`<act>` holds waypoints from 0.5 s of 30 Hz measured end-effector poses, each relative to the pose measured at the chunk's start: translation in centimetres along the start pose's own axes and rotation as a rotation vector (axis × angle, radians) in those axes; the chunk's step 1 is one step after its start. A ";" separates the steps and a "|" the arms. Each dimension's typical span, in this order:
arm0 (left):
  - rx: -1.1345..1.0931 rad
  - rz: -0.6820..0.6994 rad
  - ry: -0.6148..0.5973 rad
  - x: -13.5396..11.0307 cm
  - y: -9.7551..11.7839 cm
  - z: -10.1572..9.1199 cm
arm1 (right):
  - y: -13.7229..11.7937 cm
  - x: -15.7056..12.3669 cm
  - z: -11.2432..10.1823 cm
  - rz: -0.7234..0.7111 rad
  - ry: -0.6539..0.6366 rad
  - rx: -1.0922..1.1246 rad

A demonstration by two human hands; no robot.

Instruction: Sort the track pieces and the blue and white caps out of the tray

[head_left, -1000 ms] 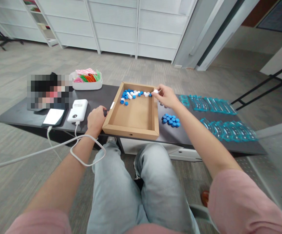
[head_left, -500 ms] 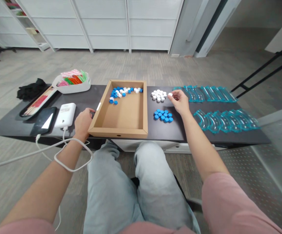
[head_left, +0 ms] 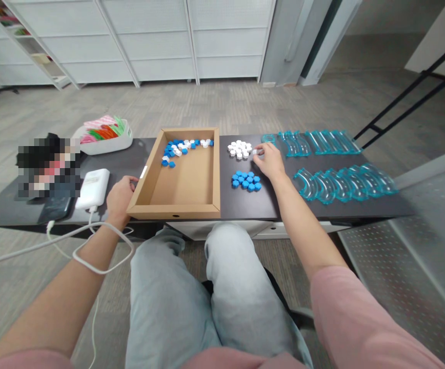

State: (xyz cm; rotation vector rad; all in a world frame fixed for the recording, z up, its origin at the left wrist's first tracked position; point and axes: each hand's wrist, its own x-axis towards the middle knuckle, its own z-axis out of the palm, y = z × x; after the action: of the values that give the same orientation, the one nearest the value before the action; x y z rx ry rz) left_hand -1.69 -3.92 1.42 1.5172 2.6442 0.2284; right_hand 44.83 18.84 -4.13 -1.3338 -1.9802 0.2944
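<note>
A shallow cardboard tray (head_left: 215, 174) lies on the black table (head_left: 241, 202), with mixed blue and white hexagon pieces (head_left: 180, 147) heaped in its far left corner. Right of the tray sit a cluster of white pieces (head_left: 239, 149) and, nearer to me, a cluster of blue pieces (head_left: 246, 181). My right hand (head_left: 268, 161) rests at the right edge of the white cluster, fingertips pinched on a white piece (head_left: 255, 151). My left hand (head_left: 119, 197) is curled against the tray's near left wall.
Two rows of clear teal curved track pieces (head_left: 341, 179) fill the table's right side. A white power bank (head_left: 93, 189) with its cable, a phone (head_left: 56, 208) and a white tub of coloured strips (head_left: 101, 134) lie to the left. My knees are under the front edge.
My right hand carried a white piece from the tray's far right corner out over the wall to the white cluster. The left hand stayed at the tray.
</note>
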 end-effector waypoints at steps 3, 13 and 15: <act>-0.002 -0.004 0.008 -0.1 0.0 0.0 | 0.0 0.0 0.2 -0.009 -0.047 -0.058; -0.013 0.006 0.006 0.0 -0.2 0.1 | -0.9 -0.9 -0.6 0.017 -0.066 -0.176; -0.017 0.010 0.005 0.1 -0.2 0.1 | -1.1 -1.0 -0.6 0.004 -0.081 -0.159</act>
State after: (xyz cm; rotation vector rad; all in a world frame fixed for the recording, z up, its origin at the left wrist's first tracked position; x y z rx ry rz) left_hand -1.85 -3.95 1.29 1.5274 2.6322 0.2554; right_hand 44.64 17.36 -3.56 -1.4459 -2.1049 0.1987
